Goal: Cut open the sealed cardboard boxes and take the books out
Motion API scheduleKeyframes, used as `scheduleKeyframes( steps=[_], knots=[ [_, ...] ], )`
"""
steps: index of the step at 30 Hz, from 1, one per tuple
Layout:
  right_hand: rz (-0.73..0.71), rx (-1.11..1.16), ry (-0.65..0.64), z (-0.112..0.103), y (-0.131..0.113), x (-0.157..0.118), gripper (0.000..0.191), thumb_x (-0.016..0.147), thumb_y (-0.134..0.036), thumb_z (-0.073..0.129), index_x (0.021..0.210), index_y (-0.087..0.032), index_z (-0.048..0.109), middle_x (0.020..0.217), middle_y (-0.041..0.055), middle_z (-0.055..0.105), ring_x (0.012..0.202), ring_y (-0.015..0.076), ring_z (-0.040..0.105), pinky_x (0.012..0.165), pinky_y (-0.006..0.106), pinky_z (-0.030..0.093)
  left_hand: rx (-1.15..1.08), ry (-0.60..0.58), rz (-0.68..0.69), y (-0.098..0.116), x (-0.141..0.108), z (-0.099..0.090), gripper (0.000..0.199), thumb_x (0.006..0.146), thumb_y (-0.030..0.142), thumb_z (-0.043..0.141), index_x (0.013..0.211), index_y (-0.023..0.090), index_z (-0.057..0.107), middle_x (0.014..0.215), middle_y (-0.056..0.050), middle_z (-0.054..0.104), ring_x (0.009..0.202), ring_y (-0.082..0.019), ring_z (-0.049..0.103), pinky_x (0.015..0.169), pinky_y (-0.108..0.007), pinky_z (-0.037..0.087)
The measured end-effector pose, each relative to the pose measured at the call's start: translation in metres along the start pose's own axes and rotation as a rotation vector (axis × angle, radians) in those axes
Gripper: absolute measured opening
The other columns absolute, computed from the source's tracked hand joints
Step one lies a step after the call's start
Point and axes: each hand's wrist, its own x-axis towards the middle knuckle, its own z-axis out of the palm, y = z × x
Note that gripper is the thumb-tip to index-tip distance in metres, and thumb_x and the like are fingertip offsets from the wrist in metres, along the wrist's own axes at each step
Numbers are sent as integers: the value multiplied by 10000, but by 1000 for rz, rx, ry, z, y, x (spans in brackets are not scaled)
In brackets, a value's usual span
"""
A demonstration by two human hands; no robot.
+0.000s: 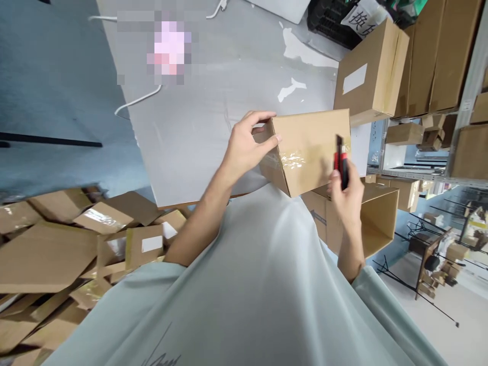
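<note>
A taped cardboard box (312, 132) rests at the near edge of the grey table, tilted a little toward me. Clear tape runs across its upper face and down its left end. My left hand (251, 137) grips the box at its left end, thumb on the upper face and fingers over the far corner. In my right hand (347, 190) is a red and black box cutter (341, 165), its dark blade pointing away from me. The cutter is over the right part of the box; whether the blade touches the cardboard I cannot tell.
On the grey table (190, 132), a second carton (366, 76) with a white label stands at the right. A black crate (331, 23) is behind it. An open carton (377, 218) sits below right. Several cardboard boxes (46, 254) are heaped at lower left. Shelving (423, 170) holds boxes.
</note>
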Motion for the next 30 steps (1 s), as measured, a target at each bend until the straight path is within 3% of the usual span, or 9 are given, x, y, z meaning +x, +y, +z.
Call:
scheduleKeyframes(
  steps=[3,6,11,17,22,30],
  knots=[
    [-13,83,-145,9,-37,-21,572,1161,-505,494,1682,-286,584,1509,128,780,1113,290,831,935,429,676,-50,-13,-5,-5,-1,-3,566,909,584,907,1384,303,781,1430,-82,767,1385,-339,728,1239,-535,608],
    [-14,83,-239,18,-59,-29,574,1173,-482,484,1714,-310,561,1569,82,756,1102,272,846,917,398,685,-91,-21,6,-6,-2,-5,602,906,648,898,1377,289,790,1409,-92,769,1394,-343,727,1260,-537,594],
    [6,7,-258,25,-71,-27,583,1171,-418,472,1745,-331,531,1459,53,822,1026,276,859,872,395,686,-125,-12,24,-9,-2,-1,674,885,734,889,1376,283,790,1412,-102,761,1390,-352,732,1260,-546,596],
    [-8,-83,-239,28,-80,-29,589,1174,-386,447,1755,-322,515,1540,82,775,966,272,845,864,387,664,-152,-20,3,-12,-2,1,715,867,725,913,1420,298,762,1446,-107,744,1427,-360,705,1277,-560,571],
    [-33,-169,-266,23,-88,-32,614,1176,-342,411,1785,-292,464,1334,94,860,1048,306,837,877,366,633,-146,-9,-6,-13,-2,3,713,844,714,932,1402,302,767,1442,-99,749,1435,-373,695,1276,-581,567],
    [39,-400,-360,32,-114,-24,681,1170,-300,404,1844,-237,332,1127,139,829,927,309,815,884,398,630,-108,-10,33,-16,-2,3,701,890,738,884,1443,328,756,1457,-85,747,1438,-362,696,1265,-587,583]
  ],
)
